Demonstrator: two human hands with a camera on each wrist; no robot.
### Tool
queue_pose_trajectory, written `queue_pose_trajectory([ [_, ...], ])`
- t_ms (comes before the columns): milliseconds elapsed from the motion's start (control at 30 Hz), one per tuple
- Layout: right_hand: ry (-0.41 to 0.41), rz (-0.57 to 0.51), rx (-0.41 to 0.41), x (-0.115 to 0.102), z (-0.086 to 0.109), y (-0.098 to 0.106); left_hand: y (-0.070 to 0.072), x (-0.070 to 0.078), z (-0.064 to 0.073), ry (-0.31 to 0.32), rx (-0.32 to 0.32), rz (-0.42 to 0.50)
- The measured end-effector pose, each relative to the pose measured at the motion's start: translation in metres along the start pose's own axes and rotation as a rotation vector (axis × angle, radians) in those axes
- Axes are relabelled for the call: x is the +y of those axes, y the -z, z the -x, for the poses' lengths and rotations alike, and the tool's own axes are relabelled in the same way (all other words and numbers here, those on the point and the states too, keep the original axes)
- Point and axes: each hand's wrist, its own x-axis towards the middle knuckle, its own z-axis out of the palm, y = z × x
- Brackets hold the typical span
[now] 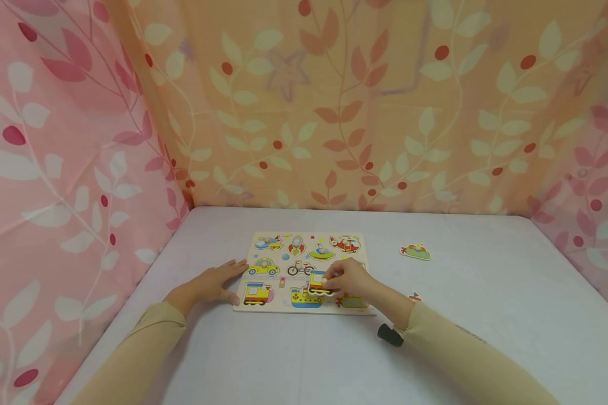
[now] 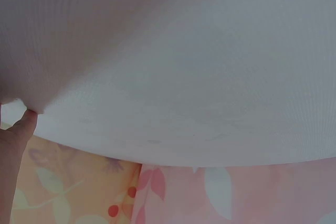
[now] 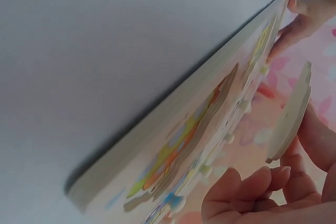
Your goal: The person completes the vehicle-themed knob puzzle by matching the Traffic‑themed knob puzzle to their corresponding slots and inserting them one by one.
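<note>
I see a pale table (image 1: pixel 486 315) walled by leafy curtains (image 1: pixel 71 140). My left hand (image 1: pixel 213 284) lies flat, fingers spread, against the puzzle board (image 1: pixel 304 242). My right hand (image 1: pixel 352 278) pinches a piece (image 1: pixel 318 283) above the board; another piece (image 1: pixel 415 251) lies well apart, rightward.
</note>
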Motion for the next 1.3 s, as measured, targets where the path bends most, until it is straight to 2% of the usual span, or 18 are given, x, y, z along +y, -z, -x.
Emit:
queue_pose_trajectory([
  [367,-0.006,-0.049,-0.018,-0.008,-0.006,-0.019,0.001,0.0,-0.004,0.013,-0.003,-0.01],
  [700,-0.048,-0.095,-0.049,-0.016,-0.01,-0.032,0.0,0.002,-0.005,0.035,-0.01,-0.013],
  [1067,-0.027,-0.118,-0.093,-0.03,-0.018,-0.051,0.001,-0.001,-0.004,0.002,-0.013,-0.025],
  [1300,-0.041,-0.116,-0.085,-0.035,-0.023,-0.067,0.001,-0.001,-0.003,-0.004,-0.02,-0.016],
])
